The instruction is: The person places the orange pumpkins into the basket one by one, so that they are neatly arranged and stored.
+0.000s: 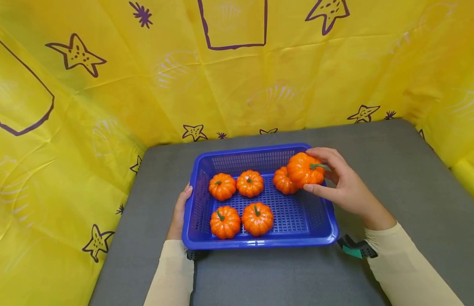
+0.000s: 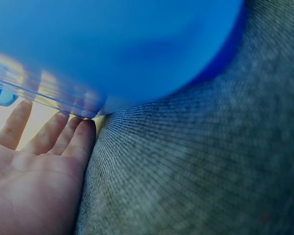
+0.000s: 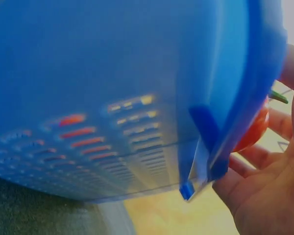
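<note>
A blue plastic basket [image 1: 256, 243] with perforated walls stands on the grey table. My left hand [image 1: 180, 212] rests against its left side; in the left wrist view the fingers [image 2: 49, 134] lie fairly straight, touching the outer wall. Over the basket's right end, my right hand [image 1: 345, 187] holds an orange pumpkin [image 1: 302, 169] with a green stem between thumb and fingers. That pumpkin partly covers another pumpkin [image 1: 283, 182] in the basket. Elsewhere inside sit more small pumpkins: two at the back left, one of them here [image 1: 222, 187], and two at the front [image 1: 257, 219].
Yellow cloth [image 1: 229, 97] printed with purple starfish and shells hangs behind and at both sides of the grey table [image 1: 252, 276]. Dark straps, one with a green patch [image 1: 352, 252], show at the wrists.
</note>
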`<control>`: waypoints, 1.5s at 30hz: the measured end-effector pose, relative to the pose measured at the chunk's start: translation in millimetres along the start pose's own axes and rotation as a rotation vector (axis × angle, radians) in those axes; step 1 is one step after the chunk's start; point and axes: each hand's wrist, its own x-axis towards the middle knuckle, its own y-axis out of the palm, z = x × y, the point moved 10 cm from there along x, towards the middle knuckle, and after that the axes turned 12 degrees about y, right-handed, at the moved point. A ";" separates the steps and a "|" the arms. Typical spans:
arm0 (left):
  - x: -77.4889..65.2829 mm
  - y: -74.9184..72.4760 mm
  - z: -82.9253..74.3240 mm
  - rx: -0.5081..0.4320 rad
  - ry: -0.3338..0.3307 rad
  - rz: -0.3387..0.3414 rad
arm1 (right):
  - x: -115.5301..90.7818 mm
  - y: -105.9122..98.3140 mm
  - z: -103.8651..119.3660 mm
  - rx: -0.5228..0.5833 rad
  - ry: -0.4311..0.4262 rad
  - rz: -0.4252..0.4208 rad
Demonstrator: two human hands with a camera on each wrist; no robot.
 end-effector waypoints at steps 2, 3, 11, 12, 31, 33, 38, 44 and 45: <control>-0.1 -0.3 0.1 0.005 -0.004 -0.004 | -0.7 3.6 1.5 -0.015 0.009 0.019; 0.0 -0.6 0.3 0.004 -0.005 -0.004 | -1.2 5.9 2.0 -0.020 0.015 0.031; 3.9 -0.9 -1.2 -0.010 0.041 0.014 | -2.8 29.6 7.2 -0.068 -0.042 0.141; 4.4 -1.1 -1.3 -0.010 0.048 0.017 | -3.0 31.9 7.8 -0.076 -0.054 0.145; 3.7 -0.3 -2.1 0.006 0.032 0.001 | -16.1 70.5 14.3 -0.330 -0.088 0.313; 3.6 -0.8 -1.5 0.005 0.032 0.002 | -15.9 73.6 13.2 -0.367 -0.082 0.315; 3.5 -3.1 1.2 0.005 0.025 -0.001 | -17.7 82.8 9.1 -0.509 -0.071 0.327; 3.2 -4.6 1.3 0.011 0.022 -0.010 | -18.2 87.6 5.6 -0.606 -0.049 0.331; 3.4 -4.7 1.1 0.011 0.023 -0.009 | -17.9 87.9 5.2 -0.615 -0.047 0.331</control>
